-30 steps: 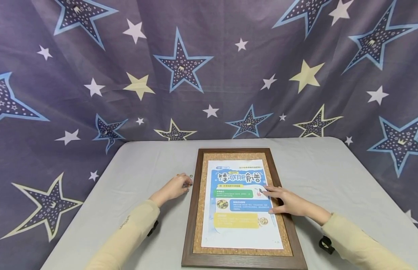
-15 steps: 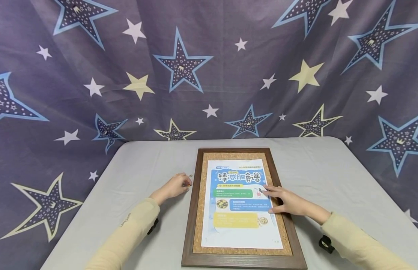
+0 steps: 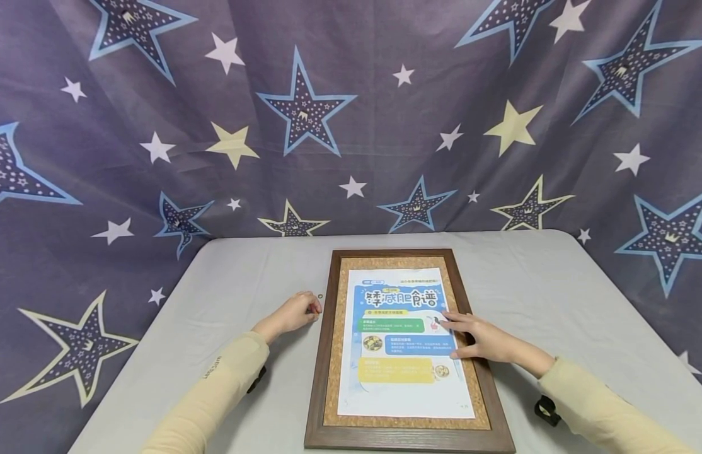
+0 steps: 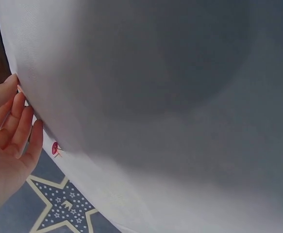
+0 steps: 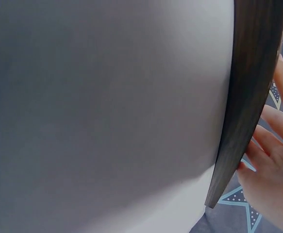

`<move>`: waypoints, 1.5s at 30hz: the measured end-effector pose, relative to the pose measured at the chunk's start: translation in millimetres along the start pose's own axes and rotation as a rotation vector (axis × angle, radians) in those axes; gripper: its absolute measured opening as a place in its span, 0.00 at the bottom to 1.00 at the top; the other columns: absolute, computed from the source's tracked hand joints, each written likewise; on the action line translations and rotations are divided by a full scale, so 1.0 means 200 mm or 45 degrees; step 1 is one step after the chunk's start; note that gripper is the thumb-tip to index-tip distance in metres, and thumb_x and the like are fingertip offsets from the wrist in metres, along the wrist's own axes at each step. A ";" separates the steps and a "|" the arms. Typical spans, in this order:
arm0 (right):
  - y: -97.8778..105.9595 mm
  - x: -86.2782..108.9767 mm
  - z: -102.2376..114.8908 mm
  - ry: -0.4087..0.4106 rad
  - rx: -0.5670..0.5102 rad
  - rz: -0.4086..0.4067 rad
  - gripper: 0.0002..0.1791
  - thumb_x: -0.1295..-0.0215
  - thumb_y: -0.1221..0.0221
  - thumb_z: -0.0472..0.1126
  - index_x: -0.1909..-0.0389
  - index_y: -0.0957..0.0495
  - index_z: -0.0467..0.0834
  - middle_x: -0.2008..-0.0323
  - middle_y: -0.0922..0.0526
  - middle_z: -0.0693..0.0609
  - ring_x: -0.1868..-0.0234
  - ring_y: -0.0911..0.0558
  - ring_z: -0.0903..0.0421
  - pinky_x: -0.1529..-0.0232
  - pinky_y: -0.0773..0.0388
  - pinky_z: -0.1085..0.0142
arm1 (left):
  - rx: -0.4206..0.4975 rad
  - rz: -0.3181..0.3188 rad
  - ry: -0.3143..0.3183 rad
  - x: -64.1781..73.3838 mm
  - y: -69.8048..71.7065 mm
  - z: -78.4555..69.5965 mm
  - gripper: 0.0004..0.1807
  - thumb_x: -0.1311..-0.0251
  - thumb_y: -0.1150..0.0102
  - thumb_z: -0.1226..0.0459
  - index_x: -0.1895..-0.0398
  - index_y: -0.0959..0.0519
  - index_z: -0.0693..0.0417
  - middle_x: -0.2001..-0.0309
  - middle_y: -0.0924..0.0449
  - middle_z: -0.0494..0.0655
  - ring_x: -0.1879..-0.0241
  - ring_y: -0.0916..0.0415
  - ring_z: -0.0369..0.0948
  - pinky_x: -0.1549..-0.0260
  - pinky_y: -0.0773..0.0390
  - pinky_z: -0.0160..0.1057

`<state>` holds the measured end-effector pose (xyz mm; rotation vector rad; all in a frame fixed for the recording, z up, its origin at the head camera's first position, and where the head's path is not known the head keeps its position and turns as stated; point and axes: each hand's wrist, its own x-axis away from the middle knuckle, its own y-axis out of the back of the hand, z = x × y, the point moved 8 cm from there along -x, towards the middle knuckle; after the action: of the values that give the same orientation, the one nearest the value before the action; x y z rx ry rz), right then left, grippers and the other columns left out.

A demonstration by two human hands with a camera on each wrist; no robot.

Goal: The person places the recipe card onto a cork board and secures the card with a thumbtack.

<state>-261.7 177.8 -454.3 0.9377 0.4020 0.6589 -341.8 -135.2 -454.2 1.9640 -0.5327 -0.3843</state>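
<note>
A corkboard (image 3: 408,422) in a brown wooden frame lies flat on the table, with a printed paper sheet (image 3: 408,400) on it. To its left, my left hand (image 3: 294,312) is low over the tablecloth, its thumb and fingertips pinching a tiny orange-red pushpin, mostly hidden by the fingers. A red pushpin (image 4: 55,148) lies on the cloth beyond that hand's fingers. My right hand (image 3: 487,338) rests across the right side of the frame, fingertips on the sheet's right edge; the dark frame side (image 5: 250,82) shows next to it in the right wrist view.
Grey cloth covers the table (image 3: 555,284) on both sides of the board. Behind it hangs a purple curtain (image 3: 385,113) printed with stars. A dark wrist strap (image 3: 547,411) hangs under the right sleeve.
The left fingers shift slightly, and an orange-red spot at their tips comes into sight. The right hand, the board and the sheet stay in place.
</note>
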 end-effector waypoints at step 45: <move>0.00 0.00 -0.01 -0.016 -0.018 0.005 0.38 0.47 0.42 0.53 0.41 0.37 0.32 0.38 0.44 0.33 0.40 0.46 0.32 0.47 0.43 0.40 | 0.122 -0.111 0.081 -0.05 0.09 0.02 0.04 0.50 0.44 0.75 0.75 0.22 0.61 0.74 0.22 0.46 0.72 0.26 0.39 0.70 0.25 0.35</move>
<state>-262.3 178.6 -455.5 0.9293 0.3844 0.6587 -355.4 -139.8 -438.8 2.0897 -0.4325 -0.3558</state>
